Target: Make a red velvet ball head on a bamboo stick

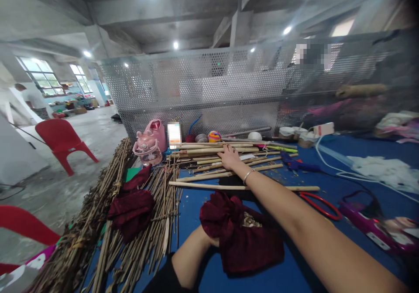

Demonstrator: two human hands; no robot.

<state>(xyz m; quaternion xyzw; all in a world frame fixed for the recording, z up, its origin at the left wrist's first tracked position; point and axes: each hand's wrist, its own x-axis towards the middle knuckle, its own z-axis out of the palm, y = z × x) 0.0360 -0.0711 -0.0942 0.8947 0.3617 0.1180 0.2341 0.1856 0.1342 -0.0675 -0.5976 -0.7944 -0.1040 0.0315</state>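
My right hand (231, 156) reaches far forward over the blue table (327, 179), its fingers laid flat on a pile of bamboo sticks (225, 151); a bracelet sits on the wrist. My left hand (212, 240) is near my body and mostly hidden inside a dark red fabric piece (242, 236), which it grips at its left edge. Something pale and speckled shows in the fabric's folds.
Thin bamboo sticks and twigs (137, 223) cover the table's left, with more dark red fabric (132, 206) on them. A pink bottle (149, 144), coloured ball (214, 136), tape rolls, blue glue gun (296, 164), red-handled scissors (322, 203) and white cloth lie around. Mesh screen behind; red chairs left.
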